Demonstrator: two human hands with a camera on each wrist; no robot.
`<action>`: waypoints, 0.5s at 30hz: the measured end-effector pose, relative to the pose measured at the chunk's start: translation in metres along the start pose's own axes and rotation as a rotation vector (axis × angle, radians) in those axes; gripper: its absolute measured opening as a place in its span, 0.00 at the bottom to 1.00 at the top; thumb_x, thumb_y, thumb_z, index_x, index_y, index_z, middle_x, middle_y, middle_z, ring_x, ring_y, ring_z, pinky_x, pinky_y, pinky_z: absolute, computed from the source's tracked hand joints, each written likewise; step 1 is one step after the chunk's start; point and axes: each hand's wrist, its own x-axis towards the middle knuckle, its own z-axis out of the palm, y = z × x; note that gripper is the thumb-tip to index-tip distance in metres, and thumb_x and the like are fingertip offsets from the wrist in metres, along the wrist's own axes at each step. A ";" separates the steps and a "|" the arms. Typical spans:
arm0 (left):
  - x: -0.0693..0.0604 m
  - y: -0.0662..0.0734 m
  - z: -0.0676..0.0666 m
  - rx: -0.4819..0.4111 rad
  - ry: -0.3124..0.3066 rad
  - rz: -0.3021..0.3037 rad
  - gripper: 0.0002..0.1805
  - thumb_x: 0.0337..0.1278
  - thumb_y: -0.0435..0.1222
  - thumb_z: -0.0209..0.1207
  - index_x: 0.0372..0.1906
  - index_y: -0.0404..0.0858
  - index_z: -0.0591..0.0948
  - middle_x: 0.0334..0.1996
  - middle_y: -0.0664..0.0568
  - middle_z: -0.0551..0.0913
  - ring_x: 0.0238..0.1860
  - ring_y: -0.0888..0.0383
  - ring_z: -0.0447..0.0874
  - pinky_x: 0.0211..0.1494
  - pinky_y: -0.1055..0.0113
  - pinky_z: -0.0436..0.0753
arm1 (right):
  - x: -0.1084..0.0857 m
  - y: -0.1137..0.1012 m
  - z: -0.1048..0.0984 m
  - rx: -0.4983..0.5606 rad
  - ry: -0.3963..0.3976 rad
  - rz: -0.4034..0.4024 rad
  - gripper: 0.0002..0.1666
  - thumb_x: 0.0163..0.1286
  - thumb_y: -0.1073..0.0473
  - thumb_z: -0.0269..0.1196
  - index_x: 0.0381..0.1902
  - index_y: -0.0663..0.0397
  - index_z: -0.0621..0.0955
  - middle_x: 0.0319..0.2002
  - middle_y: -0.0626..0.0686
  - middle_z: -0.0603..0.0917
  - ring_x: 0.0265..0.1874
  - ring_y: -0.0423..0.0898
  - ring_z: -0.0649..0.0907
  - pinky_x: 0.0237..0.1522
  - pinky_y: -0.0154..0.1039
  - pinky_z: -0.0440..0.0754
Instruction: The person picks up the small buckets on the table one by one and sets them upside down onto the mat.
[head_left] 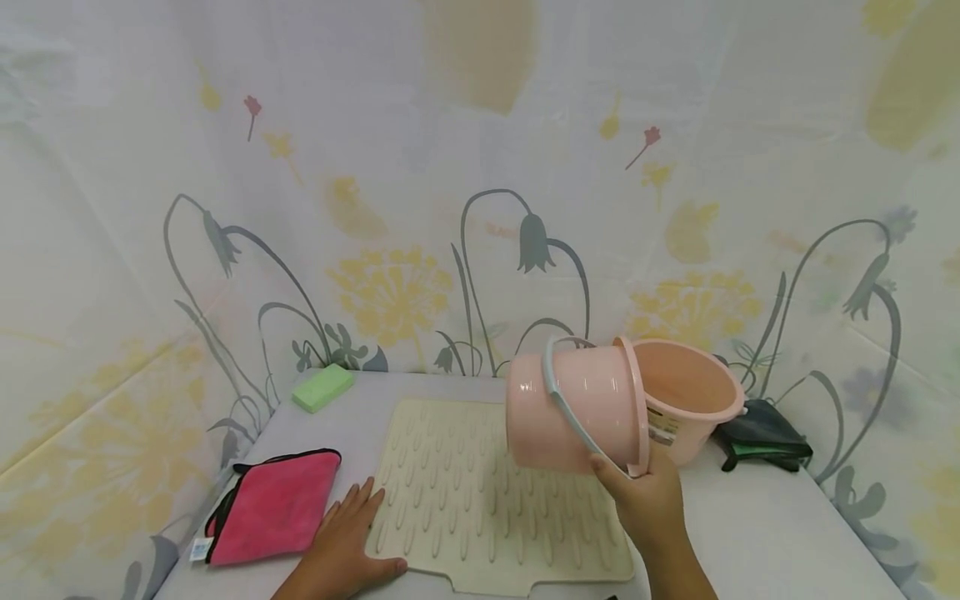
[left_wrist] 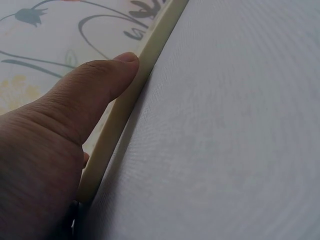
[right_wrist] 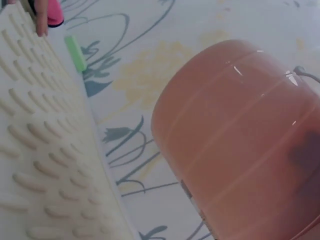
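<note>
My right hand [head_left: 651, 504] grips the rim of a pink bucket [head_left: 581, 400], which is tipped on its side above a cream ridged mat [head_left: 450, 500]. The bucket's pale grey handle [head_left: 562, 404] hangs loosely across its side, and its mouth faces right. In the right wrist view the bucket's smooth wall [right_wrist: 235, 130] fills much of the picture. On the mat's near left corner rests my left hand [head_left: 341, 537], fingers straight along the left side. Its thumb [left_wrist: 100, 80] lies on the mat's near edge in the left wrist view.
A second pink bucket [head_left: 693, 379] stands upright at the back right, partly behind the held one. Beside it lies a black and green folded cloth [head_left: 765, 433]. A red cloth with black edging [head_left: 277, 504] and a green sponge [head_left: 322, 387] lie on the left.
</note>
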 end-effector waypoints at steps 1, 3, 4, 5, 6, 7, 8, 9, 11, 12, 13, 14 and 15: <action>0.000 0.000 0.000 -0.002 0.002 -0.003 0.68 0.33 0.67 0.78 0.78 0.32 0.67 0.81 0.35 0.59 0.82 0.30 0.50 0.80 0.31 0.48 | 0.000 0.002 0.003 0.049 -0.004 0.004 0.19 0.67 0.67 0.71 0.54 0.65 0.82 0.52 0.51 0.88 0.57 0.34 0.82 0.59 0.22 0.76; -0.001 0.000 0.000 -0.005 0.007 -0.004 0.68 0.32 0.67 0.78 0.78 0.32 0.67 0.81 0.34 0.59 0.82 0.30 0.50 0.80 0.31 0.49 | 0.000 0.004 0.008 0.131 -0.002 0.017 0.17 0.67 0.70 0.70 0.53 0.65 0.81 0.50 0.49 0.88 0.55 0.37 0.83 0.58 0.24 0.78; -0.001 0.000 0.001 -0.009 0.009 -0.005 0.68 0.32 0.67 0.78 0.78 0.32 0.67 0.81 0.34 0.59 0.82 0.30 0.50 0.80 0.31 0.49 | 0.000 0.005 0.010 0.182 -0.001 0.019 0.18 0.66 0.72 0.69 0.53 0.65 0.81 0.49 0.49 0.88 0.54 0.39 0.84 0.57 0.26 0.79; -0.002 0.000 0.001 -0.012 0.011 -0.006 0.68 0.33 0.67 0.78 0.78 0.32 0.67 0.81 0.34 0.59 0.82 0.30 0.50 0.80 0.31 0.49 | 0.000 0.005 0.012 0.229 0.007 0.020 0.18 0.66 0.74 0.69 0.53 0.66 0.80 0.48 0.50 0.88 0.53 0.40 0.85 0.56 0.27 0.81; -0.002 0.001 0.001 -0.014 0.013 -0.005 0.68 0.33 0.67 0.78 0.78 0.32 0.67 0.81 0.34 0.59 0.82 0.31 0.49 0.80 0.31 0.49 | 0.000 0.006 0.015 0.278 0.014 0.022 0.20 0.65 0.76 0.69 0.54 0.67 0.79 0.48 0.51 0.87 0.51 0.41 0.85 0.55 0.29 0.82; -0.002 0.001 0.001 -0.015 0.015 -0.003 0.68 0.33 0.67 0.77 0.78 0.32 0.66 0.81 0.35 0.59 0.82 0.31 0.49 0.80 0.32 0.49 | 0.000 0.007 0.017 0.326 0.016 0.017 0.21 0.65 0.77 0.68 0.55 0.68 0.78 0.49 0.52 0.86 0.51 0.42 0.86 0.55 0.31 0.83; -0.002 0.001 0.002 -0.017 0.016 -0.002 0.68 0.33 0.67 0.77 0.78 0.33 0.66 0.81 0.35 0.59 0.82 0.31 0.49 0.80 0.32 0.49 | 0.000 0.007 0.019 0.369 0.018 0.011 0.22 0.64 0.79 0.67 0.56 0.69 0.77 0.49 0.53 0.86 0.50 0.44 0.86 0.55 0.32 0.84; -0.001 0.001 0.002 -0.018 0.016 -0.004 0.68 0.34 0.67 0.77 0.78 0.33 0.66 0.81 0.35 0.59 0.82 0.31 0.49 0.80 0.32 0.49 | 0.000 0.008 0.021 0.394 0.019 0.012 0.24 0.64 0.79 0.67 0.57 0.68 0.77 0.50 0.54 0.85 0.51 0.44 0.85 0.55 0.33 0.84; -0.001 0.002 0.002 -0.019 0.013 -0.008 0.68 0.34 0.67 0.77 0.79 0.34 0.67 0.81 0.36 0.59 0.83 0.32 0.48 0.80 0.32 0.48 | -0.001 0.011 0.024 0.417 0.029 0.021 0.25 0.64 0.79 0.66 0.58 0.66 0.76 0.50 0.54 0.84 0.51 0.44 0.85 0.54 0.33 0.84; 0.000 0.002 0.001 -0.019 0.011 -0.010 0.67 0.34 0.67 0.77 0.78 0.34 0.67 0.81 0.36 0.59 0.83 0.32 0.48 0.80 0.32 0.48 | -0.003 0.012 0.025 0.416 0.035 0.032 0.25 0.64 0.79 0.66 0.58 0.65 0.76 0.50 0.54 0.84 0.50 0.44 0.85 0.54 0.32 0.84; 0.000 0.002 0.001 -0.017 0.009 -0.010 0.67 0.34 0.67 0.77 0.78 0.34 0.67 0.81 0.36 0.59 0.82 0.31 0.49 0.80 0.32 0.49 | -0.004 0.012 0.026 0.399 0.042 0.046 0.24 0.65 0.78 0.67 0.57 0.64 0.76 0.49 0.53 0.85 0.50 0.43 0.85 0.53 0.32 0.84; 0.000 0.002 0.001 -0.018 0.008 -0.009 0.67 0.34 0.67 0.77 0.78 0.33 0.67 0.81 0.35 0.59 0.82 0.31 0.49 0.80 0.32 0.49 | -0.006 0.013 0.027 0.375 0.055 0.070 0.22 0.65 0.77 0.67 0.56 0.63 0.77 0.48 0.52 0.85 0.48 0.42 0.85 0.52 0.31 0.84; 0.001 0.002 0.001 -0.020 0.005 -0.009 0.67 0.34 0.67 0.77 0.78 0.33 0.67 0.81 0.35 0.59 0.82 0.31 0.49 0.80 0.31 0.49 | -0.008 0.013 0.027 0.345 0.069 0.093 0.22 0.65 0.76 0.68 0.55 0.62 0.77 0.46 0.50 0.85 0.47 0.41 0.85 0.51 0.30 0.84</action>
